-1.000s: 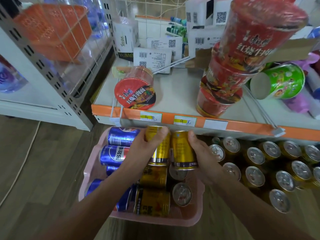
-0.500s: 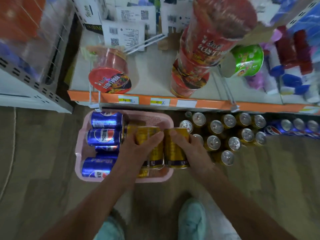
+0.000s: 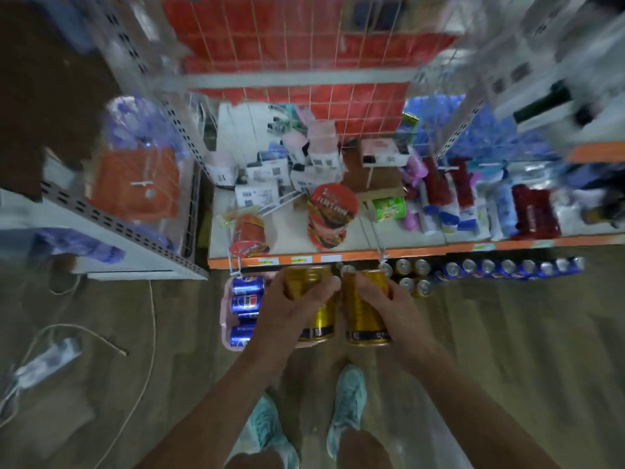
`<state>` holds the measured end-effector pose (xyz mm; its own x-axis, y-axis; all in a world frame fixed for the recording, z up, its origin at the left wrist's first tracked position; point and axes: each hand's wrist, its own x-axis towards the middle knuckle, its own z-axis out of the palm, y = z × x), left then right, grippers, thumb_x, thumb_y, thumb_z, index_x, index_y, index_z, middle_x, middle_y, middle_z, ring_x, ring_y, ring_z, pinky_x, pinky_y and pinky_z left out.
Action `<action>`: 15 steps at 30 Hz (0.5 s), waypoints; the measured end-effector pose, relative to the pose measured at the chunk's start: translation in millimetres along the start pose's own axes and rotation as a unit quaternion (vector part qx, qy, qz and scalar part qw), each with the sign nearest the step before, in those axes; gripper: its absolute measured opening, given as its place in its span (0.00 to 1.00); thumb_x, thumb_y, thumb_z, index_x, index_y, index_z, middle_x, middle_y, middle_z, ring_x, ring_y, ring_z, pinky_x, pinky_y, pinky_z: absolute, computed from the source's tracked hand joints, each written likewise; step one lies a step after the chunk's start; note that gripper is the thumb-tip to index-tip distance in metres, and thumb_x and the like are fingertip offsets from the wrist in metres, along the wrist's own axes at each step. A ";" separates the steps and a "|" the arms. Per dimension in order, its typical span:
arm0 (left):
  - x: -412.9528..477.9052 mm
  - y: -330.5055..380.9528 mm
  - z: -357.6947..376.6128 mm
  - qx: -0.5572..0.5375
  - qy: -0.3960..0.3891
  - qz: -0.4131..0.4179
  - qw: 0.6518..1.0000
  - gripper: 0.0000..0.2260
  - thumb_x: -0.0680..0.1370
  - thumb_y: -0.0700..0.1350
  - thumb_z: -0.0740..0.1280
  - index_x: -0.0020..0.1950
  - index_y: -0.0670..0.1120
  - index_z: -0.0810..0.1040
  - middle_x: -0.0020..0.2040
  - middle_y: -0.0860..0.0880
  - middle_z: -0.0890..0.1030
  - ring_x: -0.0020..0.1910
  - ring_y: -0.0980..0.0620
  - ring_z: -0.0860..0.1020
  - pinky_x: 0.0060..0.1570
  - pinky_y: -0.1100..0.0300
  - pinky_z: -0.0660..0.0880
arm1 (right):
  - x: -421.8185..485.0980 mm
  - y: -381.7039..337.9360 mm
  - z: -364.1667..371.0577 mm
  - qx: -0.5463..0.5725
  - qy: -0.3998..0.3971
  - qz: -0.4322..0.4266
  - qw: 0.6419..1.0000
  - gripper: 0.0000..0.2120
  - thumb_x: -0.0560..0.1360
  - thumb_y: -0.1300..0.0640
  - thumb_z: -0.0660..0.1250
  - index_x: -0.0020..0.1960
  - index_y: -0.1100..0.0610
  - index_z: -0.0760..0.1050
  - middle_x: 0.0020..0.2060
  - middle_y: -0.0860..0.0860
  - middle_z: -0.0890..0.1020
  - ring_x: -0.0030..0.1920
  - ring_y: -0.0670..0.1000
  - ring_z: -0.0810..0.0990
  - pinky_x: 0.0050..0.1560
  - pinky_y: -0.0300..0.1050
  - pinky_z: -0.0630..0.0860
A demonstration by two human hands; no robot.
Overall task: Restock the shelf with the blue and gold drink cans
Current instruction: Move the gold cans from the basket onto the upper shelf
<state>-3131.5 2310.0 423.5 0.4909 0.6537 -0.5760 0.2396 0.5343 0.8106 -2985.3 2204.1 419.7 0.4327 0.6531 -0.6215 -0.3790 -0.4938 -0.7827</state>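
Left hand [image 3: 291,309] curled round 1 gold can [image 3: 306,280], right hand [image 3: 389,309] gripping another gold can [image 3: 365,313], both raised over the pink basket [image 3: 224,313], 4 blue cans [image 3: 247,285] lying inside it (left half), shelved cans [image 3: 507,267] right of the basket.

One gold metal drink can [image 3: 319,322] was gripped in the left hand [image 3: 291,308] and a second gold can [image 3: 367,316] in the right hand [image 3: 397,308], both near upright, side by side. At their nine o'clock, blue metal drink cans [image 3: 247,302] lay sideways. At two o'clock, shelved gold and blue cans [image 3: 488,268] stood upright in rows.
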 end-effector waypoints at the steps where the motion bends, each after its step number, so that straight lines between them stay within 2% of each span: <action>1: -14.0 18.7 8.9 0.004 -0.003 0.003 1.000 0.29 0.62 0.63 0.79 0.60 0.55 0.80 0.54 0.51 0.86 0.53 0.47 0.85 0.57 0.41 0.80 | -14.5 -18.9 -5.2 -0.002 0.001 -0.002 1.000 0.30 0.64 0.33 0.76 0.59 0.49 0.79 0.50 0.51 0.87 0.51 0.53 0.87 0.54 0.55 0.83; 4: -51.2 69.5 34.1 0.008 -0.024 0.021 0.999 0.25 0.67 0.60 0.79 0.61 0.55 0.78 0.54 0.51 0.86 0.53 0.48 0.85 0.54 0.44 0.82 | -50.3 -69.9 -20.6 -0.005 -0.003 -0.028 1.000 0.29 0.65 0.34 0.74 0.60 0.49 0.79 0.52 0.51 0.86 0.53 0.53 0.86 0.56 0.57 0.82; 7: -83.2 116.6 56.5 0.016 -0.036 0.060 0.997 0.19 0.74 0.53 0.76 0.63 0.53 0.77 0.55 0.50 0.85 0.52 0.52 0.85 0.44 0.60 0.82 | -76.8 -113.3 -34.2 0.002 0.000 -0.046 0.999 0.31 0.66 0.36 0.75 0.62 0.53 0.78 0.53 0.53 0.86 0.51 0.55 0.87 0.50 0.53 0.83; 8: -93.1 129.5 63.0 0.015 -0.037 0.068 0.997 0.19 0.75 0.51 0.75 0.64 0.52 0.77 0.55 0.50 0.85 0.52 0.52 0.85 0.44 0.61 0.82 | -86.9 -127.9 -37.6 0.003 0.000 -0.053 0.999 0.30 0.67 0.37 0.75 0.62 0.54 0.78 0.52 0.54 0.87 0.49 0.55 0.87 0.47 0.51 0.83; 11: -118.0 162.8 79.9 0.019 -0.031 0.090 0.995 0.22 0.74 0.55 0.76 0.64 0.53 0.76 0.56 0.49 0.85 0.52 0.50 0.85 0.44 0.57 0.83 | -110.6 -164.4 -49.4 -0.004 -0.006 -0.078 0.997 0.28 0.68 0.36 0.75 0.61 0.51 0.77 0.50 0.51 0.87 0.48 0.51 0.87 0.47 0.49 0.83; 13: -127.3 181.5 88.8 0.029 -0.027 0.107 0.993 0.24 0.70 0.60 0.76 0.63 0.55 0.76 0.57 0.49 0.84 0.53 0.50 0.85 0.48 0.53 0.83 | -123.6 -186.7 -56.1 -0.006 -0.007 -0.095 0.995 0.23 0.69 0.37 0.73 0.59 0.47 0.76 0.49 0.48 0.87 0.46 0.48 0.87 0.45 0.45 0.83; 15: -134.3 198.5 95.4 0.038 -0.017 0.127 0.991 0.25 0.68 0.62 0.76 0.61 0.56 0.77 0.56 0.50 0.84 0.53 0.50 0.84 0.52 0.49 0.83 | -132.3 -204.5 -63.7 -0.005 -0.014 -0.107 0.994 0.22 0.68 0.38 0.71 0.59 0.46 0.75 0.49 0.48 0.86 0.47 0.49 0.87 0.46 0.45 0.83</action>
<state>-3069.9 2277.2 671.8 0.5706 0.7431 -0.3496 0.1661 0.3125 0.9353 -2912.9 2182.0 659.8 0.4786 0.7599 -0.4400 -0.2725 -0.3478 -0.8971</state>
